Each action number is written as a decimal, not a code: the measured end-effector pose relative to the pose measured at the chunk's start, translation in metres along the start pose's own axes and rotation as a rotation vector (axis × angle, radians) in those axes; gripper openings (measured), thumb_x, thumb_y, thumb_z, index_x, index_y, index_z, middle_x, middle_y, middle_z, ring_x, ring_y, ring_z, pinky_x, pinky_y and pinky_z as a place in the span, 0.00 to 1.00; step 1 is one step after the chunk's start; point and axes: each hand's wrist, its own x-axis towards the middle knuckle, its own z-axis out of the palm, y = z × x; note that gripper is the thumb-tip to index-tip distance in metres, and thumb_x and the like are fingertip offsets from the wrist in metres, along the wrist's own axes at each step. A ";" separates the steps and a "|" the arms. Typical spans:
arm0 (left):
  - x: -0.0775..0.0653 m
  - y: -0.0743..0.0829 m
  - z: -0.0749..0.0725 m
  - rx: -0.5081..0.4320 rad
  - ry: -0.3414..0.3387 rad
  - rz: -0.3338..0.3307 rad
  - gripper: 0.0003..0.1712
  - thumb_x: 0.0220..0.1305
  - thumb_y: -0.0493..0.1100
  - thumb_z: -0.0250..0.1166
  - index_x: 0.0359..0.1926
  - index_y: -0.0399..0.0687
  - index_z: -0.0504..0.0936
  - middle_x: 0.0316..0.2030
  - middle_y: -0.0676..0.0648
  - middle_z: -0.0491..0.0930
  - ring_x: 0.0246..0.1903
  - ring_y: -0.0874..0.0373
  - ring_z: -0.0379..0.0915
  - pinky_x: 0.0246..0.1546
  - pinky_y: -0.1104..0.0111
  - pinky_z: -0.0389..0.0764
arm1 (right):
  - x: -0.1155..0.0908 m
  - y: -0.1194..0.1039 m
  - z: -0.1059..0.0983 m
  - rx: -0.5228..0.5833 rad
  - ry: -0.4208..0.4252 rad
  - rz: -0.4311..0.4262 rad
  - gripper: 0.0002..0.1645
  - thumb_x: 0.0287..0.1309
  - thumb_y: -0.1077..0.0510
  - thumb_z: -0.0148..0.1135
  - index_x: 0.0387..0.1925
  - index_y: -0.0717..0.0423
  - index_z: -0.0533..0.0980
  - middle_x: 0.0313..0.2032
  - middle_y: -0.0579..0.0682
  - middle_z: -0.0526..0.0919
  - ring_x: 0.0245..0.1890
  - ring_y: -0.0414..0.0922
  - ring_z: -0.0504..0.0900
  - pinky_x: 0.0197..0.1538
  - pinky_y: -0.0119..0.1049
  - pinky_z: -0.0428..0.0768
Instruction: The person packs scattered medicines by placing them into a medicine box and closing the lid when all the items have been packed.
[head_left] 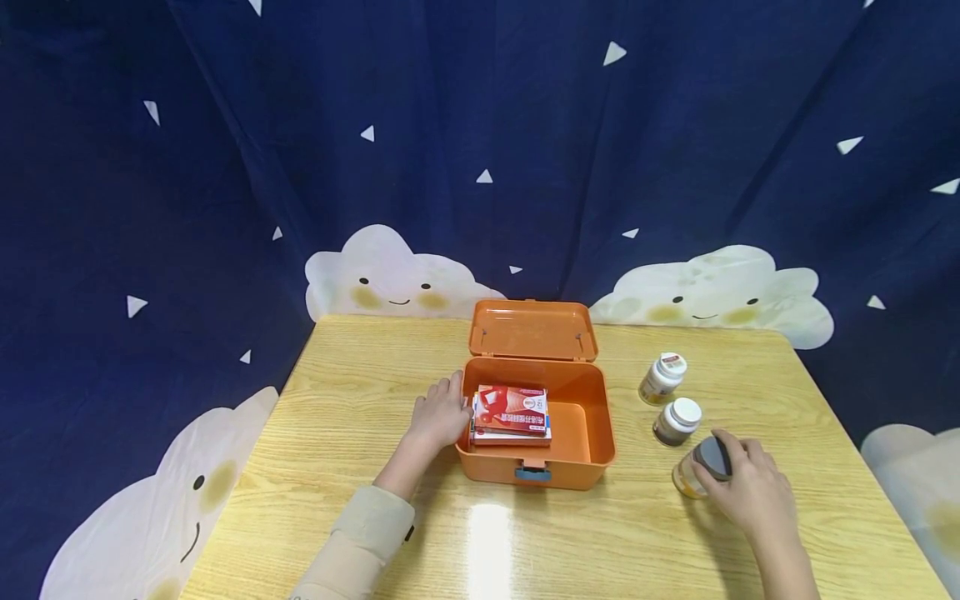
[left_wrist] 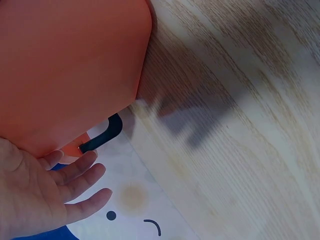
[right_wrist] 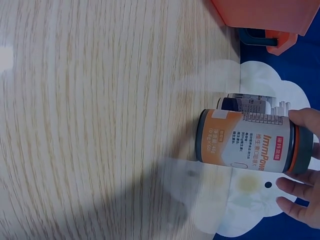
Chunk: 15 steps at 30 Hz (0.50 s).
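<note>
In the head view, an orange lidded box (head_left: 573, 475) stands open on the table, with red and white medicine boxes (head_left: 512, 410) stacked in its left part. My left hand (head_left: 441, 410) rests at its left rim, fingers loosely spread in the left wrist view; the thumb is hidden there. At the right, my right hand (head_left: 756, 487) grips the dark cap of a supplement bottle (right_wrist: 245, 140) with an orange and white label. Whether its base touches the table is unclear. Two smaller white-capped pill bottles, one farther back (head_left: 662, 379) and one nearer (head_left: 677, 422), stand between it and the box.
The box's lid (head_left: 534, 330) is folded back toward the curtain (head_left: 480, 100). A dark blue latch (head_left: 532, 474) is on the box's front. The wooden table (head_left: 360, 375) ends at the curtain, which has cloud pictures.
</note>
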 end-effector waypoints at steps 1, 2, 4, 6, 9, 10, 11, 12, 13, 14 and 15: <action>0.000 0.000 0.000 0.003 0.001 0.000 0.34 0.60 0.48 0.54 0.65 0.41 0.57 0.52 0.38 0.69 0.53 0.44 0.65 0.49 0.47 0.65 | 0.000 0.000 0.000 0.002 0.003 -0.001 0.37 0.44 0.48 0.67 0.54 0.62 0.68 0.41 0.70 0.69 0.39 0.66 0.71 0.31 0.59 0.68; 0.000 0.000 0.001 0.006 0.001 0.000 0.34 0.60 0.48 0.54 0.65 0.41 0.57 0.52 0.38 0.69 0.53 0.44 0.65 0.49 0.47 0.65 | 0.000 0.000 0.000 0.003 0.005 -0.001 0.37 0.44 0.49 0.67 0.54 0.63 0.68 0.41 0.70 0.69 0.38 0.66 0.71 0.30 0.58 0.68; 0.000 0.000 0.001 0.015 -0.002 -0.003 0.34 0.60 0.48 0.54 0.65 0.42 0.56 0.53 0.38 0.68 0.53 0.44 0.65 0.50 0.47 0.64 | 0.000 -0.001 0.001 0.004 0.009 -0.002 0.36 0.44 0.49 0.67 0.53 0.63 0.68 0.40 0.70 0.69 0.37 0.65 0.72 0.30 0.58 0.69; 0.000 0.000 0.001 0.023 -0.004 -0.004 0.35 0.60 0.49 0.53 0.65 0.42 0.56 0.53 0.38 0.68 0.53 0.44 0.64 0.50 0.48 0.64 | 0.000 0.000 0.001 0.006 0.011 -0.001 0.36 0.44 0.49 0.67 0.53 0.63 0.68 0.40 0.70 0.69 0.37 0.65 0.72 0.30 0.58 0.69; -0.001 0.001 0.000 0.034 -0.001 0.001 0.34 0.60 0.49 0.54 0.65 0.42 0.57 0.52 0.38 0.68 0.53 0.44 0.64 0.50 0.48 0.64 | 0.000 -0.001 0.001 0.009 0.009 0.001 0.36 0.44 0.49 0.68 0.53 0.64 0.68 0.40 0.70 0.70 0.37 0.65 0.72 0.30 0.58 0.69; -0.001 0.001 0.000 0.037 0.001 0.003 0.34 0.60 0.49 0.54 0.64 0.42 0.57 0.52 0.38 0.68 0.53 0.43 0.64 0.50 0.48 0.64 | 0.000 -0.001 0.001 0.010 0.007 0.001 0.36 0.45 0.49 0.68 0.53 0.64 0.68 0.40 0.70 0.70 0.36 0.65 0.72 0.30 0.58 0.69; -0.001 0.001 0.000 0.041 0.004 0.005 0.34 0.59 0.49 0.54 0.64 0.41 0.57 0.51 0.38 0.68 0.53 0.43 0.64 0.50 0.48 0.64 | 0.000 -0.001 0.001 0.012 0.005 0.003 0.36 0.45 0.49 0.68 0.53 0.64 0.68 0.40 0.71 0.70 0.36 0.65 0.72 0.30 0.58 0.69; -0.001 0.001 -0.001 0.045 0.007 0.007 0.33 0.59 0.49 0.54 0.64 0.42 0.58 0.51 0.38 0.68 0.52 0.43 0.64 0.50 0.48 0.64 | 0.001 -0.001 0.001 0.012 0.001 0.006 0.36 0.45 0.49 0.67 0.53 0.64 0.68 0.40 0.71 0.69 0.36 0.65 0.72 0.30 0.58 0.69; -0.001 0.001 -0.001 0.048 0.009 0.009 0.33 0.59 0.49 0.54 0.63 0.42 0.58 0.50 0.38 0.68 0.52 0.43 0.64 0.50 0.48 0.64 | 0.001 -0.001 0.001 0.012 -0.002 0.009 0.36 0.45 0.49 0.67 0.53 0.64 0.68 0.40 0.71 0.69 0.36 0.65 0.72 0.30 0.58 0.69; -0.001 0.001 -0.001 0.052 0.010 0.009 0.33 0.60 0.49 0.54 0.63 0.42 0.58 0.50 0.38 0.68 0.52 0.43 0.64 0.50 0.48 0.64 | 0.001 -0.001 0.001 0.012 -0.004 0.010 0.36 0.45 0.49 0.67 0.53 0.64 0.68 0.39 0.71 0.69 0.36 0.65 0.72 0.29 0.58 0.69; -0.001 0.001 -0.001 0.058 0.012 0.010 0.32 0.60 0.49 0.54 0.63 0.42 0.58 0.51 0.38 0.68 0.52 0.43 0.64 0.50 0.48 0.64 | 0.001 -0.002 0.001 0.012 -0.004 0.011 0.36 0.45 0.49 0.68 0.53 0.64 0.68 0.39 0.71 0.70 0.35 0.65 0.73 0.29 0.58 0.70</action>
